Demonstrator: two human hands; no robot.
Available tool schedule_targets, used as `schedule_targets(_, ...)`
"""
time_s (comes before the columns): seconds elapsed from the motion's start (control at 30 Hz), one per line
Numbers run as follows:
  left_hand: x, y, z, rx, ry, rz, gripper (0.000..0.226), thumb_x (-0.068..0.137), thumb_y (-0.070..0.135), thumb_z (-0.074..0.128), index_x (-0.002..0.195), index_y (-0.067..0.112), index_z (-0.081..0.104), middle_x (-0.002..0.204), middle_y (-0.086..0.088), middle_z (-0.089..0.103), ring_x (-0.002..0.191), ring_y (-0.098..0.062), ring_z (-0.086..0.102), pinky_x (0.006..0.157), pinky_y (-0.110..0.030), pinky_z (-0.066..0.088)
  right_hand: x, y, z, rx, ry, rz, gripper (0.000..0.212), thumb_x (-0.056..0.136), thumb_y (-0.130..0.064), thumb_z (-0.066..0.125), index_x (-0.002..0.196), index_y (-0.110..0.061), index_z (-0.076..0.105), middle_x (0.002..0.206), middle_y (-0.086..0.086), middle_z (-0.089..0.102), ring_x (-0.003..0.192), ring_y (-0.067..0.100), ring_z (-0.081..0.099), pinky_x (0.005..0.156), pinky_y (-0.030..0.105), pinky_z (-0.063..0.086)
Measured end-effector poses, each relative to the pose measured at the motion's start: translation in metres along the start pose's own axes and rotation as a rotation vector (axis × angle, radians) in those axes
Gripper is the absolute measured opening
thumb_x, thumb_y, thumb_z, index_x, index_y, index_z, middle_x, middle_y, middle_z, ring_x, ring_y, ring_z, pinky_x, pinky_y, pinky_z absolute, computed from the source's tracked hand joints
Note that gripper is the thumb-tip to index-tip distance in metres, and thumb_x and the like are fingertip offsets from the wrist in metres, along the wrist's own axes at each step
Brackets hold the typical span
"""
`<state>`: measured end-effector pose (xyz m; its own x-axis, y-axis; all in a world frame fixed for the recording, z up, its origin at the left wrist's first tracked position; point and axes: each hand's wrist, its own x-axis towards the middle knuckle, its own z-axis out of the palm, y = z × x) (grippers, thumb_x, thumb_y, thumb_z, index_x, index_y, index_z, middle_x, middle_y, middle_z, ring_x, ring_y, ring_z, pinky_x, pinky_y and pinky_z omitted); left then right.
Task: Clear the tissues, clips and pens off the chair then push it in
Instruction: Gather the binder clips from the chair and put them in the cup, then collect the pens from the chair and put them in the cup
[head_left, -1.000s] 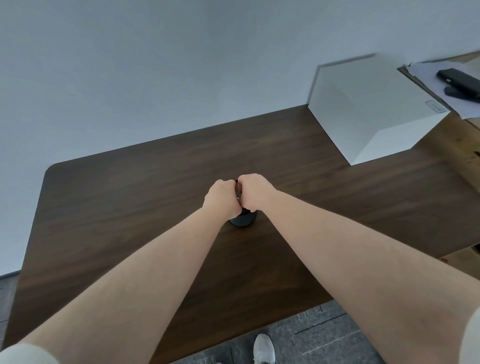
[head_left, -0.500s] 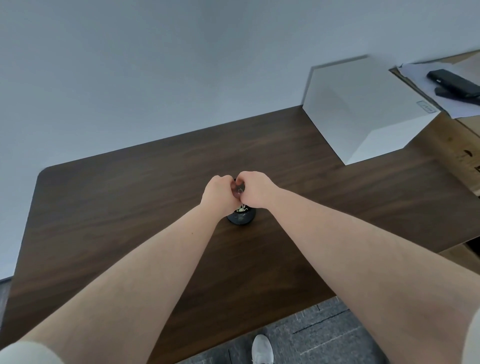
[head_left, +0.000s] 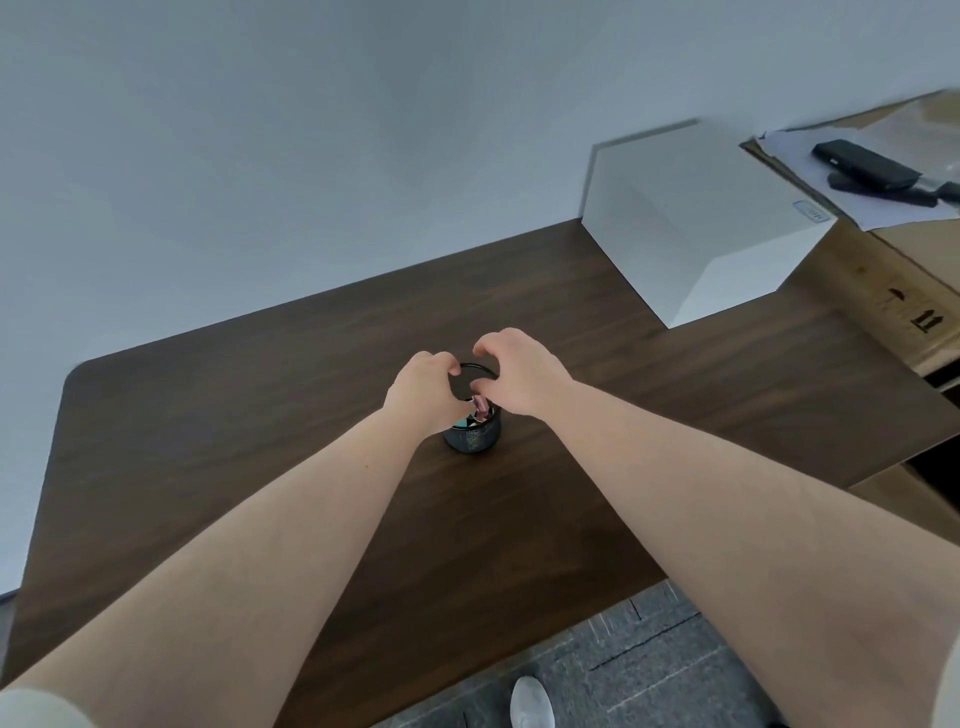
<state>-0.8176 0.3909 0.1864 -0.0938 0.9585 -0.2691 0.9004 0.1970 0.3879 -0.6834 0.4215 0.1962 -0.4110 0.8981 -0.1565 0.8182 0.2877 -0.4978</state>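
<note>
- Head view, nearest first: a white shoe (head_left: 531, 701) stands on the grey carpet (head_left: 649, 670) just off the near edge of the dark wooden table (head_left: 260, 415), and both your forearms reach over that edge toward the middle.
- Your left hand (head_left: 423, 392) curls at the rim of the black mesh cup (head_left: 474, 431) mid-table, fingers bent and loosely parted; nothing shows between them.
- Your right hand (head_left: 519, 374) hovers over the cup's mouth, thumb and forefinger drawn close as if pinching; whether they grip a clip, you cannot tell from here.
- Clips (head_left: 480, 408), pink and teal, sit inside the cup. Judge them light, stiff and springy, a little slick; take each by its folded metal body or its handles. The cup itself looks light and could tip, so steady it by the wall.
- Since half a second ago, your fists have come apart from a tight huddle, the right one has lifted, and the cup's rim and contents now show.
- At the far right corner stands a white box (head_left: 696, 218); beyond it, black devices (head_left: 865, 166) lie on papers atop a cardboard carton (head_left: 898, 291).
- Chair, tissues and pens are not in view.
</note>
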Motion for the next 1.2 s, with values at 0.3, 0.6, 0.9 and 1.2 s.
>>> schedule_targets(0.3, -0.026, 0.024, -0.015, 0.106, -0.065, 0.151, 0.055, 0.081, 0.035, 0.067, 0.131, 0.019, 0.048, 0.134, -0.009, 0.047, 0.120, -0.031, 0.050, 0.092, -0.042, 0.049, -0.058, 0.013, -0.018, -0.050, -0.036, 0.178, 0.052, 0.091, -0.033, 0.061, 0.139, -0.022, 0.043, 0.144, 0.004, 0.041, 0.121, 0.028, 0.053, 0.099, 0.040, 0.047)
schedule_targets(0.6, -0.080, 0.099, 0.028, 0.227, -0.174, 0.438, 0.055, 0.081, 0.036, 0.068, 0.131, 0.024, 0.047, 0.136, -0.006, 0.048, 0.121, -0.029, 0.049, 0.094, -0.043, 0.049, -0.184, 0.052, -0.015, -0.011, 0.056, 0.505, 0.056, 0.092, -0.037, 0.059, 0.142, -0.026, 0.038, 0.146, 0.003, 0.038, 0.122, 0.028, 0.053, 0.098, 0.040, 0.049)
schedule_targets(0.9, -0.145, 0.211, 0.104, 0.367, -0.386, 0.713, 0.064, 0.083, 0.040, 0.066, 0.139, 0.023, 0.040, 0.142, -0.007, 0.041, 0.125, -0.032, 0.046, 0.097, -0.046, 0.048, -0.334, 0.127, -0.019, -0.003, 0.078, 0.844, 0.064, 0.092, -0.047, 0.051, 0.148, -0.033, 0.024, 0.155, 0.003, 0.024, 0.137, 0.033, 0.034, 0.107, 0.058, 0.032)
schedule_targets(1.2, -0.229, 0.334, 0.226, 0.586, -0.499, 0.978, 0.072, 0.078, 0.046, 0.068, 0.140, 0.024, 0.038, 0.144, -0.007, 0.038, 0.131, -0.032, 0.040, 0.102, -0.053, 0.043, -0.507, 0.220, -0.002, 0.108, 0.216, 1.133, 0.071, 0.092, -0.046, 0.052, 0.151, -0.033, 0.016, 0.154, 0.005, 0.024, 0.139, 0.031, 0.029, 0.106, 0.051, 0.034)
